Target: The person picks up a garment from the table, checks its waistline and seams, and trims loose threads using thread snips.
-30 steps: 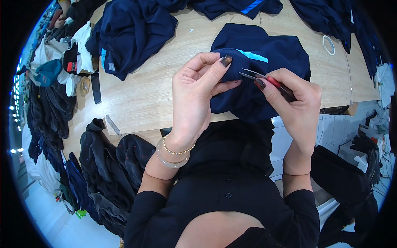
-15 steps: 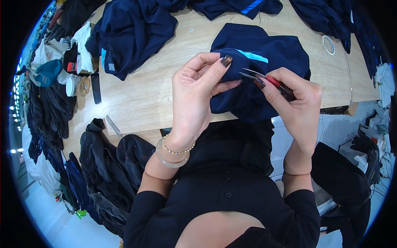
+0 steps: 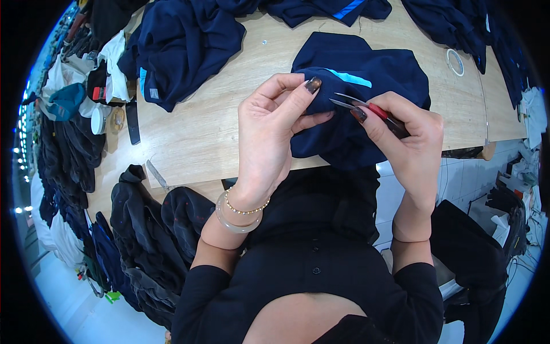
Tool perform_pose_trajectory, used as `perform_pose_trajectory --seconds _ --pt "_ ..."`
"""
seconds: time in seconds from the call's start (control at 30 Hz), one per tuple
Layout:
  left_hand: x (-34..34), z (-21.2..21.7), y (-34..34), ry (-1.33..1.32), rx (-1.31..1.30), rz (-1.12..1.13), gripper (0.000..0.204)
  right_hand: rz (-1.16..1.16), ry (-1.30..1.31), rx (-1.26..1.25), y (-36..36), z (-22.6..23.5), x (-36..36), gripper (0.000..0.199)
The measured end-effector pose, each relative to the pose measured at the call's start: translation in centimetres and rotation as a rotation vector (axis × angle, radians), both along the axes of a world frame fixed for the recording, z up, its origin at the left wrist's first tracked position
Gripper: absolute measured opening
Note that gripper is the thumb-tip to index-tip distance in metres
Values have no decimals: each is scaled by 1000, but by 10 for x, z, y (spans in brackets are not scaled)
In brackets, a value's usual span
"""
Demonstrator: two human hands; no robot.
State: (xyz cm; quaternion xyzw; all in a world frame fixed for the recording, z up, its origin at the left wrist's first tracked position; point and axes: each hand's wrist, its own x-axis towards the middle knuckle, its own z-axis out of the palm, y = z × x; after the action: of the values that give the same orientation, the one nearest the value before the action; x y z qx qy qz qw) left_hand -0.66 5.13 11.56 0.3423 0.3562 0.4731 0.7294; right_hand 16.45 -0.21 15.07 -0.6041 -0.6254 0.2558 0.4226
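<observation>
Between thumb and fingers, my left hand (image 3: 275,117) pinches the edge of a navy garment (image 3: 395,71) that has a light blue strip (image 3: 350,78). My right hand (image 3: 404,129) is closed around red-handled thread snips (image 3: 379,110). Their two pointed blades are spread apart and aim left, just beside the cloth under my left fingertips. The garment lies on the wooden table (image 3: 200,135) and drapes over its near edge. Whether the blades touch a thread is too small to tell.
More navy garments (image 3: 183,46) lie at the far side. A tape roll (image 3: 455,62) sits at the right, and a utility knife (image 3: 156,174) rests near the front edge. Dark clothes (image 3: 137,212) are heaped at the left, near a white round container (image 3: 98,120).
The snips and my right hand have shifted very slightly left and up, toward the held cloth. My left hand keeps its pinch in the same place.
</observation>
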Motion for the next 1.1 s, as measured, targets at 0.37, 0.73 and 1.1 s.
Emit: perform_pose_trajectory --seconds 0.37,0.73,1.1 --pt "1 -3 0 -64 -61 0 10 1 670 -56 4 -2 -2 10" --pt "-1 -2 0 -63 -29 3 12 -16 -13 -27 -10 7 -3 5" --pt "-1 -1 0 -50 -31 0 11 -36 -42 -20 -7 5 -6 5"
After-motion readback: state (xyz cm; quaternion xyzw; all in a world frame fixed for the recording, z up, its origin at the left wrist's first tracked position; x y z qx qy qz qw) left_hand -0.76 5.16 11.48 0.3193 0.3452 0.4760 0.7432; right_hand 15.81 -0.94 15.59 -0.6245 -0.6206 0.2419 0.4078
